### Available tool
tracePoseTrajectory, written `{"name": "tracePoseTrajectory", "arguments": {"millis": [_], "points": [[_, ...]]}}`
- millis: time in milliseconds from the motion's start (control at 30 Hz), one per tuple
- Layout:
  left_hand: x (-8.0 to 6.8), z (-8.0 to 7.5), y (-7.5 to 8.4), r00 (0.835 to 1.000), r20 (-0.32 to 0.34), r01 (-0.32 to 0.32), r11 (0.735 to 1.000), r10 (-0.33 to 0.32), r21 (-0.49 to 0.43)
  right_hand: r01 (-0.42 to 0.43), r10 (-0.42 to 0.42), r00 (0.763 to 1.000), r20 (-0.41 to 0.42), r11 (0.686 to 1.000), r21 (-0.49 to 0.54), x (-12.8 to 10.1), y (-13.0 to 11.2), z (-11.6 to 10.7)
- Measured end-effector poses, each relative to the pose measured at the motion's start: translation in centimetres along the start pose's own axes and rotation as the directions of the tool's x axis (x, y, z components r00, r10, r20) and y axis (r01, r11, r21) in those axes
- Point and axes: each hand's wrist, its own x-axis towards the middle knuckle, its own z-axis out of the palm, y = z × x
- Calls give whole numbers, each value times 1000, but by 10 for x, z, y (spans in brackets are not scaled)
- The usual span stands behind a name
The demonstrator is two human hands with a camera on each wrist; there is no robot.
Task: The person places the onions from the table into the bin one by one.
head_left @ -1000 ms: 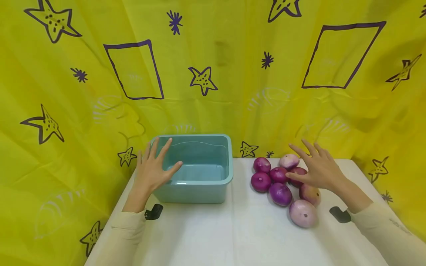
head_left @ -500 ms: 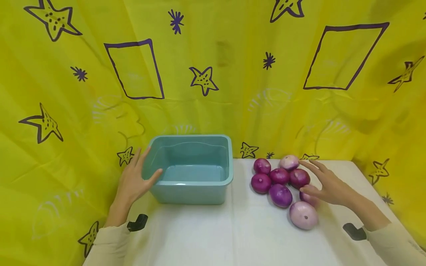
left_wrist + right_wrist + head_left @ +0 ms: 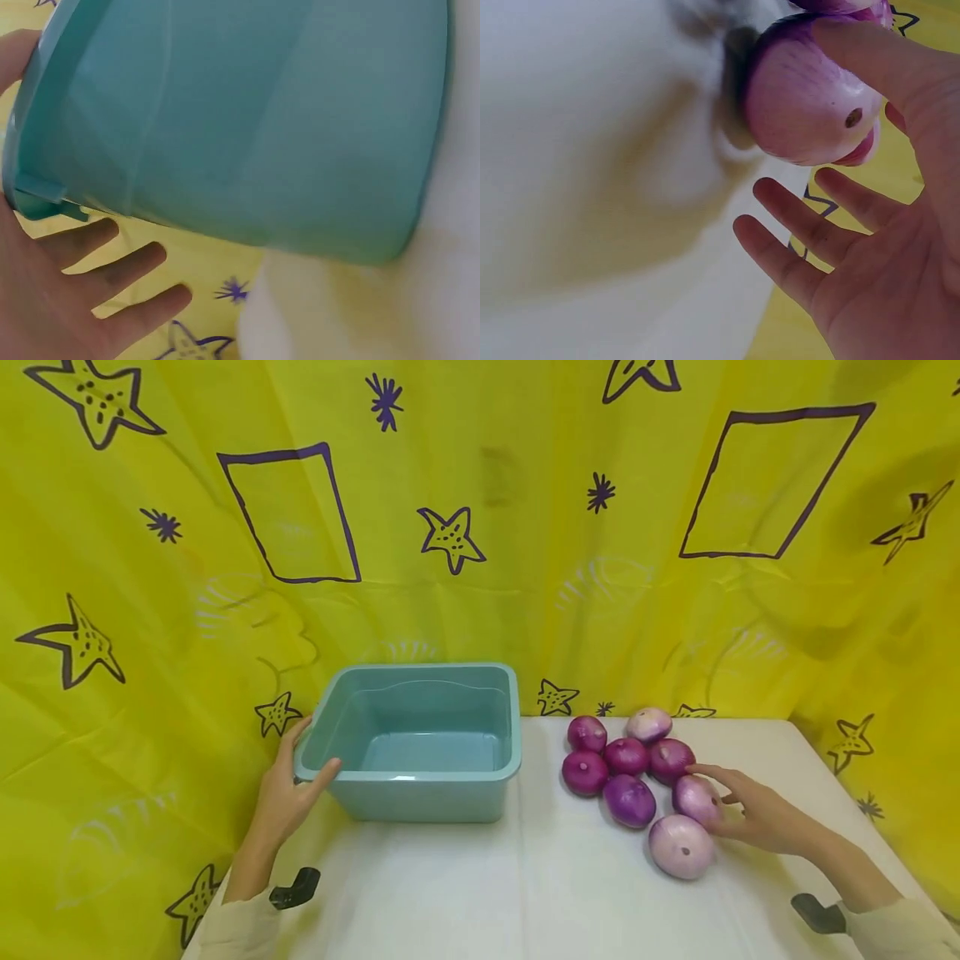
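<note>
- Tub point(image 3: 420, 739): a teal plastic tub stands on the left half of the white table point(image 3: 525, 885), near the far edge and close to the yellow curtain point(image 3: 480, 527); its inside shows nothing but bare plastic; in the left wrist view its side wall point(image 3: 262, 120) fills most of the frame.
- Left hand point(image 3: 288, 789): it rests against the tub's near left corner; the thumb lies over the rim and the fingers point(image 3: 112, 277) spread loosely below the lip, straight rather than curled; the grip is light, a touch more than a clamp.
- Right hand point(image 3: 757, 814): it lies on the right side of the table, well apart from the left hand; thumb and fingers are relaxed and reach to the onion point(image 3: 696, 797) just left of it; in the right wrist view the thumb presses on that onion point(image 3: 806, 101) while the other fingers point(image 3: 795, 240) hang spread beneath it, not closed round it.
- Onions: seven purple onions sit in a cluster right of the tub; the palest and largest point(image 3: 681, 846) lies nearest; a small pale one point(image 3: 648, 724) lies farthest, by the curtain.
</note>
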Motion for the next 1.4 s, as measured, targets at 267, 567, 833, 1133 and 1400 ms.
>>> {"name": "tracePoseTrajectory", "arguments": {"millis": [267, 567, 833, 1133, 1400], "points": [[-10, 11, -9, 999, 36, 37, 934, -26, -356, -77, 75, 997, 22, 995, 60, -5, 1, 6], [-14, 18, -15, 997, 44, 71, 859, -57, -508, -197, 196, 980, 26, 979, 58, -8, 3, 11], [-16, 21, -15, 998, 13, 62, 859, -65, -508, -191, 192, 981, 0, 978, 79, -10, 5, 14], [-23, 23, -12, 995, -13, 80, 856, -100, -510, -143, 145, 989, -40, 988, 52, -1, 6, -2], [-28, 24, -6, 989, -54, 88, 852, -135, -516, -104, 105, 990, -96, 994, 16, 23, -7, -26]]}}
